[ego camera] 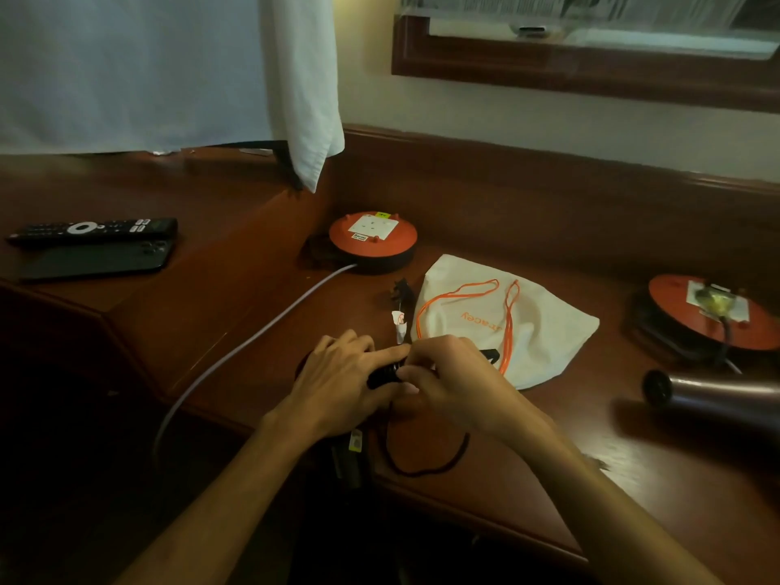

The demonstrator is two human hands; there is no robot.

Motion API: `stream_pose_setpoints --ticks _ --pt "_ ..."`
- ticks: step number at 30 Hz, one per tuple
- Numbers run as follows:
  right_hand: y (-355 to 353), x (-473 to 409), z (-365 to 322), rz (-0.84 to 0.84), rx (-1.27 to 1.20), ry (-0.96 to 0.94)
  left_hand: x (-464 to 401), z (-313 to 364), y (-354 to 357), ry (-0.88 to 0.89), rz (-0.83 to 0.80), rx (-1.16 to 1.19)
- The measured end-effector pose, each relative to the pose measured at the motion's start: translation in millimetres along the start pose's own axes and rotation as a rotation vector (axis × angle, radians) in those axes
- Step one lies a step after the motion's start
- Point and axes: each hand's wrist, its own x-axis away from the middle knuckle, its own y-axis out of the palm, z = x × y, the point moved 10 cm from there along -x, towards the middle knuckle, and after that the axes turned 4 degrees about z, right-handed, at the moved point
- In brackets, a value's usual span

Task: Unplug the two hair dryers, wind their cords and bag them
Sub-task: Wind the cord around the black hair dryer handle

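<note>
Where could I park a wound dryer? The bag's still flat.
Bare wood lies between the white bag and the right reel, and behind the bag up to the backboard. Left of the grey cable is free too. It is crowded around both hands and the loose black cord.

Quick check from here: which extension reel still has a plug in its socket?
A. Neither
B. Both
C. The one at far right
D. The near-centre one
C: the far-right reel has a plug seated in its socket, while the centre reel shows a bare white socket face.
</note>
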Motion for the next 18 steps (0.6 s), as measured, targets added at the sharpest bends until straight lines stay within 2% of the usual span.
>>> stream_pose_setpoints --ticks 5,12,14,16,18 --pt "2.7 20.7 10.0 -0.189 -0.235 0.168 -9.0 -6.3 2.8 -0.052 -0.034 0.09" --pt "4.9 48.5 25.0 -0.202 -0.56 0.249 -9.3 -5.4 2.0 -0.05 -0.007 0.07" --pt "-5.4 40.7 33.5 -0.113 -0.496 0.263 -7.9 -7.2 1.2 -0.057 0.009 0.077" --pt "-28.3 22.0 37.9 0.056 -0.249 0.194 -6.9 -4.4 1.7 -0.031 0.004 0.045" --pt "-44.4 -0.2 31.6 0.141 -0.043 0.082 -6.3 0.7 3.3 -0.001 -0.018 0.014"
